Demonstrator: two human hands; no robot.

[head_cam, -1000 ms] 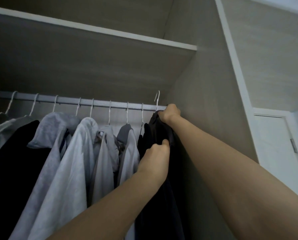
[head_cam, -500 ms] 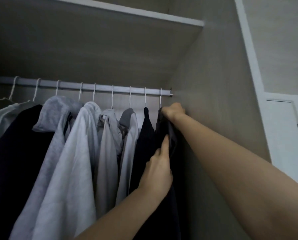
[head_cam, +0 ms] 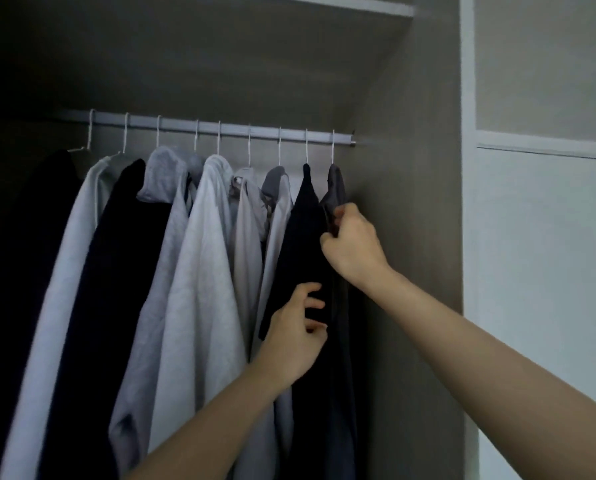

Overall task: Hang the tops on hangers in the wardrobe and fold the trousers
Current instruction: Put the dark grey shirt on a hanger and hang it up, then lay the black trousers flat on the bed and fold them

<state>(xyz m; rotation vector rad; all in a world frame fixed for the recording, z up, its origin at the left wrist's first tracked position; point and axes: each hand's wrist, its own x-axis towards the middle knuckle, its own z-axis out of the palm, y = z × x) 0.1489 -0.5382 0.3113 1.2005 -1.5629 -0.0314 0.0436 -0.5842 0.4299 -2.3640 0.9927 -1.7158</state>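
Note:
Several tops hang on white hangers from the grey wardrobe rail (head_cam: 220, 128). The rightmost is a dark grey top (head_cam: 336, 188), its hanger hook over the rail's right end. My right hand (head_cam: 352, 244) pinches this top's front edge just below the shoulder. My left hand (head_cam: 295, 337) is lower, fingers loosely curled against the navy top (head_cam: 305, 237) beside it; whether it grips cloth I cannot tell. No trousers are in view.
Grey, white and black tops (head_cam: 199, 271) fill the rail to the left. The wardrobe's side wall (head_cam: 411, 237) stands close to the right of the dark grey top. A shelf (head_cam: 341, 5) runs above. A white door (head_cam: 539, 271) is at the right.
The hanger hook went over the rail's right end. My right hand dropped from the top's collar to its front edge; my left hand moved lower and loosened. The camera tilted down.

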